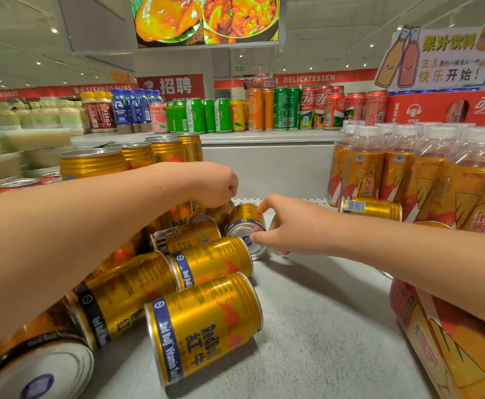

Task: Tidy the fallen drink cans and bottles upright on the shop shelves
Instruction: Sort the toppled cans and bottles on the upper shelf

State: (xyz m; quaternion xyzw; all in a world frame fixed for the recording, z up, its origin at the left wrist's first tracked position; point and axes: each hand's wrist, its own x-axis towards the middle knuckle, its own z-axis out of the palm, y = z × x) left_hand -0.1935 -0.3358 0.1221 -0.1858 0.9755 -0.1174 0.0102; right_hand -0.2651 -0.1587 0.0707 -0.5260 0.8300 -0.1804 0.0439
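Fingers [232, 190] of the left hand [215, 182] curl down over a gold can [221, 210] at the back of the pile, but the hand hides the contact, so I cannot tell whether they grip it; below that arm the fallen cans [206, 326] lie on their sides, leaning on one another on the shelf [322, 326], so lifting one from the back may well set the round ones rolling towards the front edge; further right, the right hand [290, 226] pinches a tilted can [244, 217], forefinger on its side and thumb at its base rim — a thin hold that could slip; swinging it up carelessly might knock the lone fallen can [371, 208] or the upright bottles [437, 174] beside it.
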